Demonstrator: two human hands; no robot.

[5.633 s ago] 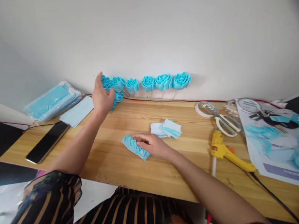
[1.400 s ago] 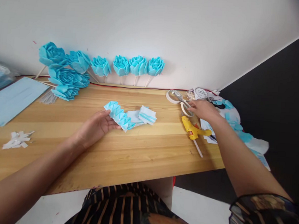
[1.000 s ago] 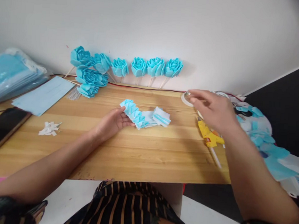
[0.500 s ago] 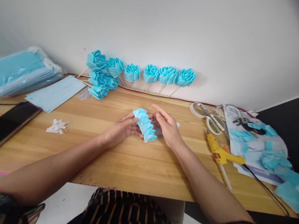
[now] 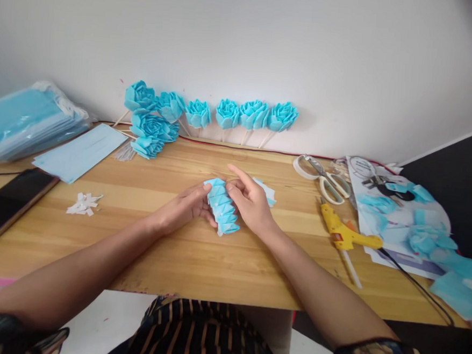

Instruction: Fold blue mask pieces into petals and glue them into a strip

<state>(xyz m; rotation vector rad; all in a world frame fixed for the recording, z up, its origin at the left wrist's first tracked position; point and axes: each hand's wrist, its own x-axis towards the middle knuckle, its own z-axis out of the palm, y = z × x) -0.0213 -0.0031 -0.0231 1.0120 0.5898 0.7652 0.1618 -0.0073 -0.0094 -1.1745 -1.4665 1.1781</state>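
Between my hands is a light-blue strip of folded petals [image 5: 223, 208], its pointed folds overlapping in a row that slants down to the right. My left hand [image 5: 187, 208] grips its upper left edge, thumb on top and fingers beneath. On the other side, my right hand [image 5: 250, 199] pinches the upper right edge between thumb and bent fingers, with the index finger stretched out. Part of the strip's right edge is hidden by that hand. Behind my right hand lies a small pale-blue piece of material [image 5: 266, 191] on the wooden table [image 5: 165, 264].
Several blue fabric roses [image 5: 227, 114] on sticks lean on the wall. Left are a bag of blue sheets [image 5: 25, 119], flat sheets [image 5: 82, 153], white scraps [image 5: 84, 203] and a phone [image 5: 9, 209]. Right are scissors [image 5: 332, 186], tape [image 5: 304, 168] and a yellow glue gun [image 5: 343, 230].
The strip and both hands have come slightly nearer to me. My left thumb now presses on the strip's upper corner. The whole view has shifted a little.
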